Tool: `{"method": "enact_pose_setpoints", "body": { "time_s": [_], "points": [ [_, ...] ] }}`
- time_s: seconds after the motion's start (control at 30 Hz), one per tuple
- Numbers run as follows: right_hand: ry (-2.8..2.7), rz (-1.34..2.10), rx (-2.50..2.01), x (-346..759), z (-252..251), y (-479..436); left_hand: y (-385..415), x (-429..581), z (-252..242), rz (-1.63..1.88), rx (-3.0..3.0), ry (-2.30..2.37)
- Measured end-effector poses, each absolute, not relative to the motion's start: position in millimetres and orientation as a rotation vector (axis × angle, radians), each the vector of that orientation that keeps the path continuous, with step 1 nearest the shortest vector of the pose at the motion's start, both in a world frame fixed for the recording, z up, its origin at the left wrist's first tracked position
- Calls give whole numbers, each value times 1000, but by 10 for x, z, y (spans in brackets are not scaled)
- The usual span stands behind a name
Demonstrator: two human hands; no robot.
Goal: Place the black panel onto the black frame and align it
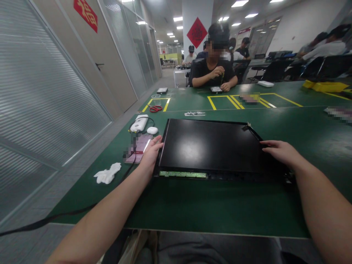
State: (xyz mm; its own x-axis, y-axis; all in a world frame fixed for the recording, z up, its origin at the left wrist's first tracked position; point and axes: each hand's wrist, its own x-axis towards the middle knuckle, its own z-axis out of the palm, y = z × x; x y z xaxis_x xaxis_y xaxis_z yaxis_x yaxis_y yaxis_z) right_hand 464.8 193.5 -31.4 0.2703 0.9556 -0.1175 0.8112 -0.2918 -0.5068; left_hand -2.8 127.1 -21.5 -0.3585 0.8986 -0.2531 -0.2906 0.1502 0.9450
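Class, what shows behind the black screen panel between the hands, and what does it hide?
Behind the panel, small pale pieces lie on the green table; red-handled scissors are farther back, left. The panel covers the table under it, so anything there cannot be seen.

Over my feed the screen (pixel 209 146) is black, with a green strip (pixel 183 175) along its near edge. Left of the screen I see a pink phone (pixel 141 143) and white tissue (pixel 107 175); beyond the screen, red-handled scissors (pixel 156 109) and yellow tape outlines (pixel 211 103) on the dark-green bench (pixel 302 135).
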Motion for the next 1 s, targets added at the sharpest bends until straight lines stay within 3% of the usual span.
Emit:
{"method": "enact_pose_setpoints", "body": {
  "time_s": [0.47,1.0],
  "points": [
    [-1622,562,-2180,4681,-352,1956,1205,15,-172,1428,595,1209],
    [-1660,537,-2203,4673,-337,1955,1159,65,-243,1393,800,1421]
  ]
}}
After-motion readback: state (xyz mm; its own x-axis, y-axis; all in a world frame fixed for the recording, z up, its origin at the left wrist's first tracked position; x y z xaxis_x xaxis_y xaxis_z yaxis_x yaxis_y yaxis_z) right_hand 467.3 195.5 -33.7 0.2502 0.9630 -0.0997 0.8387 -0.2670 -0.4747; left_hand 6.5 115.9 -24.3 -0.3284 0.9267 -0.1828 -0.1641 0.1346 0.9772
